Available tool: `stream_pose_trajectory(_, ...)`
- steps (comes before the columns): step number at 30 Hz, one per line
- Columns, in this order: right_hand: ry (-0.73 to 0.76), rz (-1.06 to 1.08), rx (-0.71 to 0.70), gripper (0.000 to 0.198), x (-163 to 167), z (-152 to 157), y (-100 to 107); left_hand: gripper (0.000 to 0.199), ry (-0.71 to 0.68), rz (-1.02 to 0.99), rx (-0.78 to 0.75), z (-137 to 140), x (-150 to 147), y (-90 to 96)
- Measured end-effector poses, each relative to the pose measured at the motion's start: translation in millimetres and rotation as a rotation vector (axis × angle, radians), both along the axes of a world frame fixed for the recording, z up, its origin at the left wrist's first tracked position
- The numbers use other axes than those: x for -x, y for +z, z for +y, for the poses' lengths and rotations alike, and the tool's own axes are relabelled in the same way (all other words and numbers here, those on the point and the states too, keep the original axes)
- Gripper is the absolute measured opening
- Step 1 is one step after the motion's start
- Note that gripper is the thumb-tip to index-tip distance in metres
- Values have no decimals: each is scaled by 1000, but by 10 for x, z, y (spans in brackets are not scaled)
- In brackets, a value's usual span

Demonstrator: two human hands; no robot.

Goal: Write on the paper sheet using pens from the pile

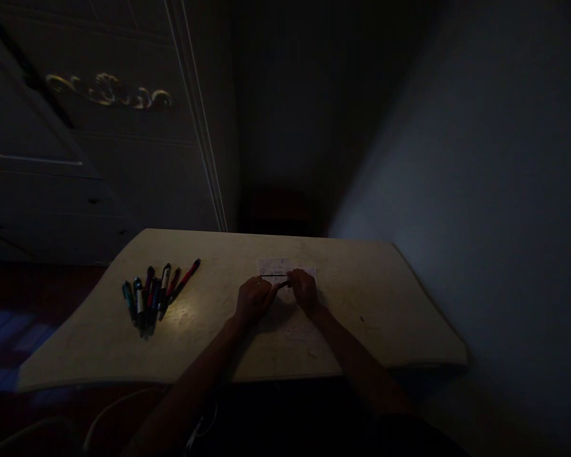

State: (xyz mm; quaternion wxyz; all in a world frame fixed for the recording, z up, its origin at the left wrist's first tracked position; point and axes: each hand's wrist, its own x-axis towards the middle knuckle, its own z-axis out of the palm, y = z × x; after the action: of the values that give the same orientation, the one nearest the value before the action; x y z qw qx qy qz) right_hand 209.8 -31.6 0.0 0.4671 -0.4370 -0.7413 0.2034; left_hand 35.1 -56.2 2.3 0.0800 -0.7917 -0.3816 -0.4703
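My left hand point(254, 298) and my right hand point(304, 291) are close together above the middle of the table, both with fingers closed. A thin dark pen-like rod point(273, 275) spans the gap between them, one end in each hand. Just below it, a shorter dark piece point(284, 284) lies between my left thumb and my right fingers; the dim light hides what it is. Beneath my hands is a sheet of paper point(272, 263) with faint marks, partly covered by my right hand.
Several pens point(153, 293) lie in a loose pile on the left of the pale table point(209, 355). A small dark bit point(361, 319) rests right of my hands. A cabinet point(137, 171) stands behind on the left, a wall point(495, 190) on the right. A white cable point(109, 406) hangs below the front edge.
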Motion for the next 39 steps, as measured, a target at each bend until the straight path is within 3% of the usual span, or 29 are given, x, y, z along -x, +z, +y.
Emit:
stream_pose_trajectory(6,-9,152,128,51,3,3,15,26,20,-66,82,21,8,-29)
stream_pose_trajectory(12,9,269,248,53,23,30,-34,15,-13,-160,12,24,0,-23)
stream_pose_trajectory(17,92,336,343,54,44,23,7,14,47,-132,0,40,18,-42)
stream_pose_trajectory(29,137,193,226,47,39,-75,106,25,6,-140,130,7,21,-57)
stream_pose_trajectory(35,225,137,205,39,60,-81,101,41,104,-141,61,-6,17,-15)
stream_pose_trajectory(39,253,175,165,30,59,-49,82,43,115,-113,93,12,32,-2)
